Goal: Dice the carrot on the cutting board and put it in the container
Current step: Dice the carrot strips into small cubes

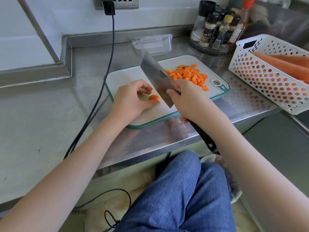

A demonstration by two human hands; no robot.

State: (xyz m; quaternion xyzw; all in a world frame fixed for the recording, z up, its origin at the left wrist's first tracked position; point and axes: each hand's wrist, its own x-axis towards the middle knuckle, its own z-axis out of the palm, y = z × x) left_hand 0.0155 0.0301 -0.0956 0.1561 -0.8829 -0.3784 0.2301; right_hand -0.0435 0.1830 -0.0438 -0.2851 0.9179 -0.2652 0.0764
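A white cutting board (127, 77) with a teal rim lies on the steel counter. A pile of diced carrot (189, 74) covers its far right part. My left hand (132, 99) pinches a small rounded carrot end (154, 97) against the board near its front left. My right hand (187, 99) grips a cleaver (156, 76) at the base of the blade, its black handle pointing back toward me; the blade stands tilted just right of the carrot end. A clear plastic container (153, 44) sits behind the board.
A white perforated basket (270, 79) holding whole carrots stands at the right. A round rack of spice bottles (215, 30) is at the back right. A black cable (107, 64) hangs from a wall socket across the counter's left side. A few carrot bits lie by the board's front edge.
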